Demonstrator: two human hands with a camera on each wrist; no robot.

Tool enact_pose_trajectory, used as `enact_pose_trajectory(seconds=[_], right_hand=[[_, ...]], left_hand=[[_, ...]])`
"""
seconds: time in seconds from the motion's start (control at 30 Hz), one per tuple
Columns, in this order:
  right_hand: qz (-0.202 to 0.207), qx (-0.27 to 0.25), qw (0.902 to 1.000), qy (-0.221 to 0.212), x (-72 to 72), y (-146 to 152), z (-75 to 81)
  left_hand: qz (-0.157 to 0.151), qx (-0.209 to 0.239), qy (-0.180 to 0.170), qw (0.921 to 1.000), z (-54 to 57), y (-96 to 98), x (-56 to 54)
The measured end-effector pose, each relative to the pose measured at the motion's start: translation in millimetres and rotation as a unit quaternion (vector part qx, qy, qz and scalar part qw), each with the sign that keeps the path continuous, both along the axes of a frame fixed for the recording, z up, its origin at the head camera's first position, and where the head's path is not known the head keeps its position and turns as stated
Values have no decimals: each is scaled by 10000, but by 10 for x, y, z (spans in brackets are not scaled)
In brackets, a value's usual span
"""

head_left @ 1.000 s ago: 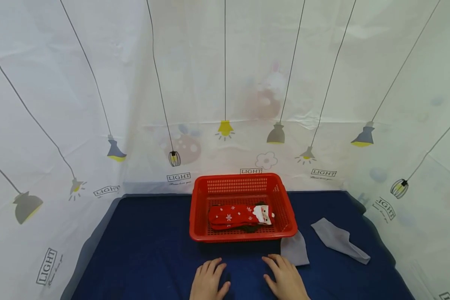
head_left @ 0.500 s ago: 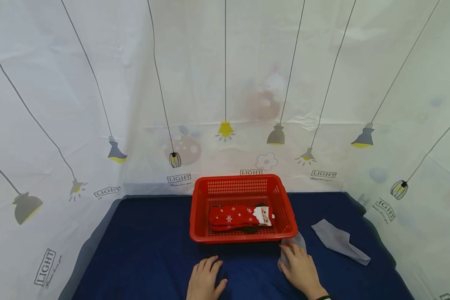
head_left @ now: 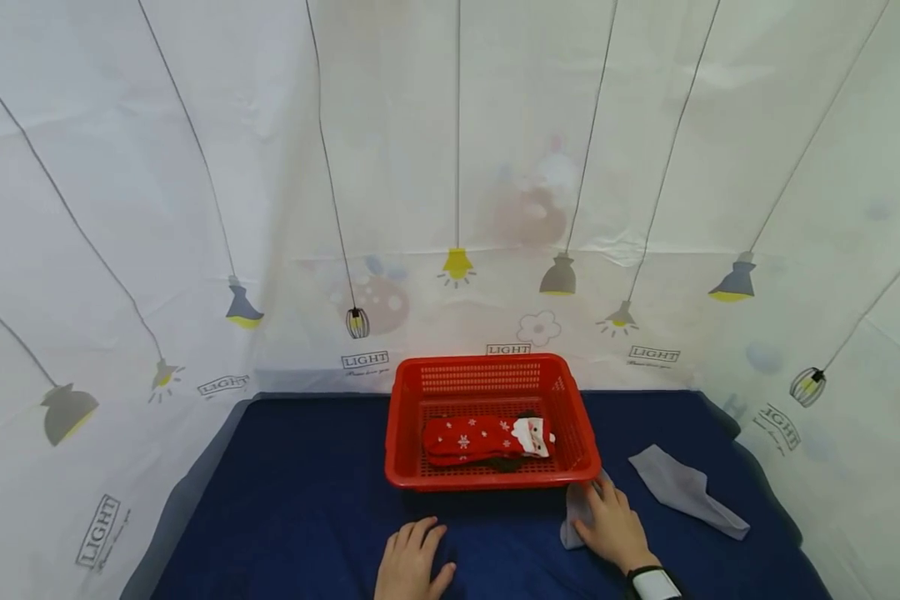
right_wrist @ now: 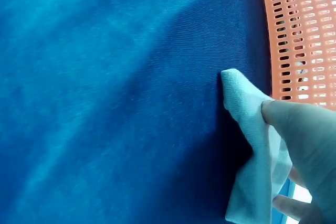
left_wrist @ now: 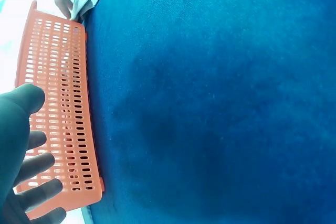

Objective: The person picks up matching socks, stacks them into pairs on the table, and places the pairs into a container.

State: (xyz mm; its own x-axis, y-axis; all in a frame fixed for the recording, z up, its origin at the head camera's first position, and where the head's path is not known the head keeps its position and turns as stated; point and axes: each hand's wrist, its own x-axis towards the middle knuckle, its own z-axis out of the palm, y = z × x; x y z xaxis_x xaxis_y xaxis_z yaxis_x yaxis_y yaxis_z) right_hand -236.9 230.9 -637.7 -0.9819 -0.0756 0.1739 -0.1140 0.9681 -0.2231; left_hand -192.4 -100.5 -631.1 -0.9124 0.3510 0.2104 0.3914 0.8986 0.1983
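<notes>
My right hand (head_left: pixel 617 527) pinches a grey sock (head_left: pixel 574 510) by the front right corner of the red basket (head_left: pixel 495 481). In the right wrist view the sock (right_wrist: pixel 251 140) is bunched between thumb and fingers, part of it raised off the blue cloth. My left hand (head_left: pixel 411 560) hovers over the cloth in front of the basket, fingers loosely spread and holding nothing. The left wrist view shows its fingers (left_wrist: pixel 39 166) overlapping the basket's slotted side. A second grey sock (head_left: pixel 686 490) lies bent to the right.
Inside the basket lie red socks (head_left: pixel 465 439) with snowflakes and a Santa face, with something dark green under them. Dark blue cloth (head_left: pixel 292 475) covers the table. A white printed sheet (head_left: pixel 390 167) stands behind and at both sides.
My right hand has moved right and forward onto the nearer grey sock and gathered it between thumb and fingers. The left hand has barely moved. The view has shifted slightly.
</notes>
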Motion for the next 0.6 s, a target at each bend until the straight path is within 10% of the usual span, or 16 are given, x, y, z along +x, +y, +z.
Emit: enact_pose_trajectory(seconds=[0.6], right_hand=[[176, 76, 9967, 789, -168, -2, -127]], left_hand=[[169, 79, -115, 9998, 46, -41, 14]])
